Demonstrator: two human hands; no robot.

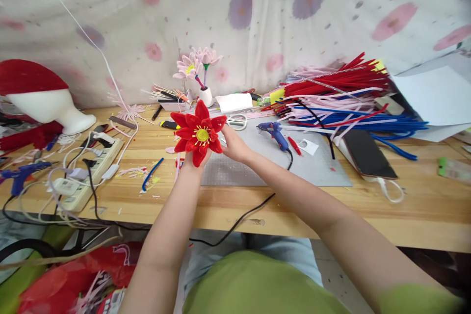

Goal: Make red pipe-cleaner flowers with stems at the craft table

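A red pipe-cleaner flower (199, 132) with a yellow centre faces me above the wooden table (405, 206). My left hand (192, 161) holds it from below and is mostly hidden behind the petals. My right hand (232, 144) grips the petals on its right side. Both hands hover over the left edge of a grey cutting mat (320, 167).
A blue glue gun (274, 133) lies on the mat, scissors (237, 121) behind it. Piles of red, pink and blue pipe cleaners (342, 95) fill the right back. Pink flowers in a white vase (200, 71), a power strip (90, 169), a foam head with a red hat (40, 93) stand left.
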